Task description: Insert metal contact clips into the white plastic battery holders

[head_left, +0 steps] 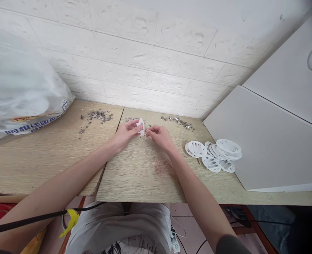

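My left hand [125, 133] pinches a small white oval plastic piece [141, 127] held on edge above the wooden table [134, 176]. My right hand [158, 135] is closed beside it, fingertips at the piece's right side, pinching something too small to make out. Both hands meet near the far middle of the table. A heap of several white slotted oval discs [214, 155] lies to the right of my right hand. Small piles of tiny metal parts [99, 115] lie scattered along the far edge, more metal parts [178, 121] behind my hands.
A large white printed sack [18, 88] fills the left of the table. A white box or cabinet [267, 141] stands at the right against the white brick wall. A black cable with yellow tape [71, 217] crosses my lap below the table edge.
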Demonstrator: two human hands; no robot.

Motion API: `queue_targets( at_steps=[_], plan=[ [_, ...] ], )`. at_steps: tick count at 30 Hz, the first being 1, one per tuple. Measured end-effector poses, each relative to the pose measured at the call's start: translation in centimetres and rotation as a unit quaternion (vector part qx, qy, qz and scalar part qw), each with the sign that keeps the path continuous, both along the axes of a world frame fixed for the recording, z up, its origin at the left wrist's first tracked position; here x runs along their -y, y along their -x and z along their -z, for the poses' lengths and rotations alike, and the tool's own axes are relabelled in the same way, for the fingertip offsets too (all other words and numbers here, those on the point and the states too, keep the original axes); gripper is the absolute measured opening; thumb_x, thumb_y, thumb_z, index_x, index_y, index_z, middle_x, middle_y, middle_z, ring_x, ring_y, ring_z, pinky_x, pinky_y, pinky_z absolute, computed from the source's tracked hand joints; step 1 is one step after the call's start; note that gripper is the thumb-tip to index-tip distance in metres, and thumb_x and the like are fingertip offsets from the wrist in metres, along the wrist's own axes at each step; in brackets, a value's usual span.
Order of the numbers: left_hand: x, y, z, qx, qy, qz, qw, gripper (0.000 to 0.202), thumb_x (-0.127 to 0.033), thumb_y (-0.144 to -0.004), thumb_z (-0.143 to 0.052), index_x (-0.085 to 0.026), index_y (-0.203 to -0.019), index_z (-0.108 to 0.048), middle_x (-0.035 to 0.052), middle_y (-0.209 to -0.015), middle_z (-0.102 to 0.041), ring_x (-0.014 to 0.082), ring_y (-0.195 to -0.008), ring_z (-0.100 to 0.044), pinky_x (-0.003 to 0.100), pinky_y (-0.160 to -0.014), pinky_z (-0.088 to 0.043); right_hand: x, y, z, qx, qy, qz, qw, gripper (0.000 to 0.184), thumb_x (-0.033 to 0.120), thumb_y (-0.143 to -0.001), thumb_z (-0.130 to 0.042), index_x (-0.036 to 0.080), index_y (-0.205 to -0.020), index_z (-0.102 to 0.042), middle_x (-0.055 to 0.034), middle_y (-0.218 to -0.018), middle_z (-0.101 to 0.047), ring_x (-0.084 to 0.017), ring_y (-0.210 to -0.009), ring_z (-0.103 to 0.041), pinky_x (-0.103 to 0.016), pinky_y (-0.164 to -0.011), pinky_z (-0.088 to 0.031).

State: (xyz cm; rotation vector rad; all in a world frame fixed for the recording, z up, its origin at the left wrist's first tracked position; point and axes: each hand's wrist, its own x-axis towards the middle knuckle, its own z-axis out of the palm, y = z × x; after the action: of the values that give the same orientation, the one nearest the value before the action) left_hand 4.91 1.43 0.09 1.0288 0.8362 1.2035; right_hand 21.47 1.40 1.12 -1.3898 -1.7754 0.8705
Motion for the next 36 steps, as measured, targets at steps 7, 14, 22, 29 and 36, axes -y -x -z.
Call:
queue_targets(
  at_steps=[7, 14, 22, 29, 36],
  plan=[
    [0.1, 0.2, -0.5, 0.048, -0.041, 0.049, 0.997, 0.046, -0.023, -0.063, -0.079, -0.019, -0.106, -0.065, 0.0077, -0.112, -0.065, 0.0202, -0.104, -0.060, 0.036, -0.093, -0.043, 0.1, 0.0, -0.5, -0.145, 0.059, 0.030, 0.987, 0.027, 0.043, -0.074, -0.062, 0.016, -0.074, -0.062, 0.0035, -0.057, -0.052, -0.007, -0.047, -0.036, -0.022, -0.048, -0.032],
    [0.1, 0.2, 0.1, -0.122, -0.134, -0.032, 0.983, 0.034, -0.029, -0.067, -0.075, -0.019, -0.091, -0.055, 0.0022, -0.087, -0.065, 0.0157, -0.079, -0.060, 0.029, -0.072, -0.047, -0.1, 0.3, -0.1, -0.152, 0.008, 0.010, 0.988, 0.024, 0.038, -0.069, -0.068, 0.017, -0.077, -0.058, 0.0012, -0.069, -0.059, -0.008, -0.053, -0.044, -0.022, -0.050, -0.036],
    [0.5, 0.8, 0.1, -0.272, -0.265, -0.124, 0.917, 0.019, -0.035, -0.074, -0.069, -0.021, -0.081, -0.058, 0.0015, -0.082, -0.060, 0.0158, -0.077, -0.055, 0.030, -0.078, -0.044, 0.7, 0.7, 0.0, 0.079, -0.241, -0.020, 0.967, 0.012, 0.029, -0.086, -0.053, 0.019, -0.084, -0.059, -0.0030, -0.084, -0.060, -0.011, -0.060, -0.046, -0.025, -0.064, -0.039],
    [0.9, 0.8, 0.2, -0.274, -0.285, -0.103, 0.913, 0.017, -0.038, -0.075, -0.068, -0.023, -0.080, -0.064, 0.0033, -0.084, -0.060, 0.0198, -0.085, -0.053, 0.032, -0.085, -0.041, 0.8, 0.5, 0.4, 0.129, -0.282, -0.051, 0.949, 0.018, 0.030, -0.092, -0.044, 0.020, -0.087, -0.058, -0.0054, -0.087, -0.058, -0.013, -0.066, -0.050, -0.025, -0.065, -0.039],
    [0.7, 0.7, 0.2, -0.263, -0.284, -0.105, 0.916, 0.018, -0.040, -0.076, -0.068, -0.022, -0.078, -0.067, 0.0050, -0.089, -0.056, 0.0181, -0.082, -0.053, 0.028, -0.068, -0.045, 0.7, 0.7, 0.2, 0.112, -0.251, -0.025, 0.961, 0.013, 0.027, -0.089, -0.049, 0.020, -0.090, -0.060, -0.0050, -0.093, -0.062, -0.012, -0.068, -0.053, -0.025, -0.068, -0.040]
  ],
)
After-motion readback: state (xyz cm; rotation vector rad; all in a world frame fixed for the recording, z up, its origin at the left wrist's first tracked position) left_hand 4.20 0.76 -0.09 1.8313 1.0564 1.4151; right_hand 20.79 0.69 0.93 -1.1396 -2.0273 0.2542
